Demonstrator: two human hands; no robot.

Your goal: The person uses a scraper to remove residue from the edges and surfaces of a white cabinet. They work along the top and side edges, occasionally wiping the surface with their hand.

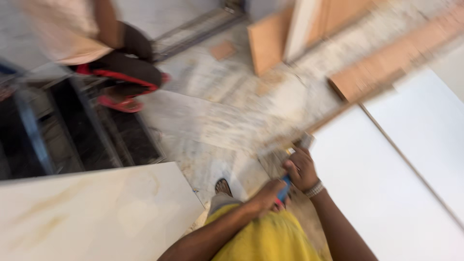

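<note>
The view is blurred, looking down past a yellow shirt (pixel 268 239) at two hands held close together in front of the body. The right hand (pixel 300 169) has its fingers curled shut around the upper part of a small tool (pixel 285 189) with a blue body and a bit of red at its lower end; a pale, blurry tip seems to stick out above the knuckles, though the smear makes that hard to confirm. A metal watch strap (pixel 314 189) sits on the right wrist. The left hand (pixel 267 195) comes in from the lower left and its fingers close on the lower end of the same tool, just under the right hand, so both hands touch it and each other.

Below the hands lies a marbled floor (pixel 208 125) in grey and cream. One shoe (pixel 223 186) of the person shows just left of the hands. At lower left a large cream slab (pixel 92 212) with faint yellowish veins lies flat. To the right, large white boards (pixel 386 183) lie side by side, with a thin wooden edge between them. Above them are brown wooden planks (pixel 377 72), and more boards (pixel 285 34) stand leaning at top centre.

At upper left another person (pixel 111 53) crouches, in a pale top, dark trousers with red trim and a red sandal, well apart from the hands. Beside that person is a dark metal frame (pixel 63 130) with bars.
</note>
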